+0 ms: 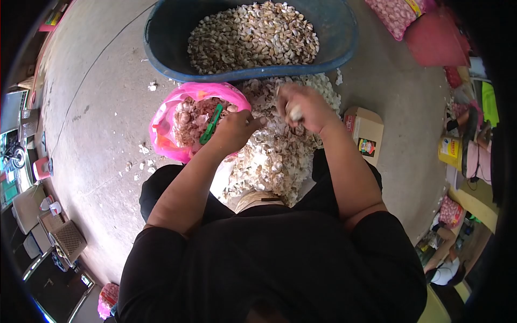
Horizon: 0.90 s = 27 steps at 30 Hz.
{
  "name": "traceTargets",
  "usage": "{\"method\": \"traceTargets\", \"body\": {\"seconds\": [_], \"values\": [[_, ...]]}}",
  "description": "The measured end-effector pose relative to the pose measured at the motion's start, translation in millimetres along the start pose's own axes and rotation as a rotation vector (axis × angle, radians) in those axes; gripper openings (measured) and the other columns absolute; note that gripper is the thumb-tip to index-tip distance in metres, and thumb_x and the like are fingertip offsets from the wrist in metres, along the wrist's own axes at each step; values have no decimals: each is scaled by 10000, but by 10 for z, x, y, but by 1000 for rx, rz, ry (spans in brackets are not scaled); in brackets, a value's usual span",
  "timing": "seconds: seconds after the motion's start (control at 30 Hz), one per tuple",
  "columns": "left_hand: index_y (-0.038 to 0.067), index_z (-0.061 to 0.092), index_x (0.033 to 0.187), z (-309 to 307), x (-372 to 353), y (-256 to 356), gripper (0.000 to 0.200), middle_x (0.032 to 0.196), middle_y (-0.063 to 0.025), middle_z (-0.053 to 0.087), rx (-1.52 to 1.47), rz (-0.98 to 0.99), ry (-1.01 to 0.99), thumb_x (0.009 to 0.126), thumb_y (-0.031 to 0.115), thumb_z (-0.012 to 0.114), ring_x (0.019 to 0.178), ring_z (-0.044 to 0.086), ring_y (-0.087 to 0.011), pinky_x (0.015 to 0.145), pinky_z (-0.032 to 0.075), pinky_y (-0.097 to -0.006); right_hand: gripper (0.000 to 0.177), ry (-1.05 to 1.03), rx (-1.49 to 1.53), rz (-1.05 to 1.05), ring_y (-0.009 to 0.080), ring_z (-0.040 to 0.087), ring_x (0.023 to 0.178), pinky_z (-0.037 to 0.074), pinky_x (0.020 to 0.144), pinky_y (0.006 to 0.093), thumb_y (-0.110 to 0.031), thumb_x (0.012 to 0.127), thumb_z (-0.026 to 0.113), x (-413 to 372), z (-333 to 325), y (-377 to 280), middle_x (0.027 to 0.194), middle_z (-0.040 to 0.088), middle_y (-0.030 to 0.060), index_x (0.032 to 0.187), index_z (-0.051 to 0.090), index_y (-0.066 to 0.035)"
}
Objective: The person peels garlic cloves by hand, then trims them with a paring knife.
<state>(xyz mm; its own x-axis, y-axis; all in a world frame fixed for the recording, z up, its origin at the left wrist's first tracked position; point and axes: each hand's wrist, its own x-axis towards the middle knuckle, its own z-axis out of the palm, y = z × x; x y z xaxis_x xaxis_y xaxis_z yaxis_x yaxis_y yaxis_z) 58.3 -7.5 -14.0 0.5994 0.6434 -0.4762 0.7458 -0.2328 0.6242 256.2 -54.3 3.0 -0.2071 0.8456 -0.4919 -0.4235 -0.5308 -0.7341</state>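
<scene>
My left hand point(235, 131) is over the right rim of a pink plastic bag point(161, 116), its thumb stretched away from the bent fingers, and I see nothing held in it. Garlic bulbs point(184, 114) and loose skins fill the bag. Beside that hand a green cutter point(211, 124) lies across the bag's contents. Above the skin pile, my right hand point(308, 107) has its fingers curled round a pale piece of garlic point(295, 113). Between my legs spreads a heap of papery garlic skins point(269, 156).
A blue tub point(242, 72) of separated garlic cloves point(253, 35) stands ahead. An opened cardboard box point(369, 126) is right of the heap. Net bags of garlic point(396, 16) lie at the far right, near a yellow container point(449, 152). Another person point(446, 269) appears at lower right.
</scene>
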Motion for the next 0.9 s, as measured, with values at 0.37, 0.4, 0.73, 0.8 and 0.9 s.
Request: {"method": "traceTargets", "body": {"seconds": [0.37,0.4,0.73,0.8,0.9], "values": [[-51,565,940,-63,12,35,214,721,-64,591,-835,-16,-95,794,106,556,612,564,-108,585,481,-220,337,13,-1061,-122,168,516,541,416,527,311,-329,810,551,12,225,240,631,558,108,840,563,6],[-50,571,924,-84,19,17,201,712,-62,591,-842,-47,-151,791,101,562,596,563,-105,575,483,-217,374,-3,-1074,-69,218,533,550,425,545,330,-357,787,571,7,217,231,632,561,140,824,569,15],[-19,550,748,64,-141,2,294,635,-61,564,-976,-179,-266,754,261,641,551,542,-112,519,452,-220,270,-57,-971,-63,206,544,547,427,545,324,-251,738,605,-149,307,351,632,574,171,806,605,10],[-11,547,751,78,-195,3,275,626,-53,556,-1099,-160,-232,759,248,637,543,534,-115,520,445,-221,269,-78,-790,-147,195,543,559,426,551,312,-241,745,603,-182,318,382,655,578,173,825,598,15],[0,541,788,93,-247,-28,230,634,-43,545,-1340,-140,-229,780,218,612,558,529,-121,542,446,-230,266,-95,-619,-278,194,541,572,425,558,305,-227,764,589,-218,340,437,681,579,178,852,584,24]]}}
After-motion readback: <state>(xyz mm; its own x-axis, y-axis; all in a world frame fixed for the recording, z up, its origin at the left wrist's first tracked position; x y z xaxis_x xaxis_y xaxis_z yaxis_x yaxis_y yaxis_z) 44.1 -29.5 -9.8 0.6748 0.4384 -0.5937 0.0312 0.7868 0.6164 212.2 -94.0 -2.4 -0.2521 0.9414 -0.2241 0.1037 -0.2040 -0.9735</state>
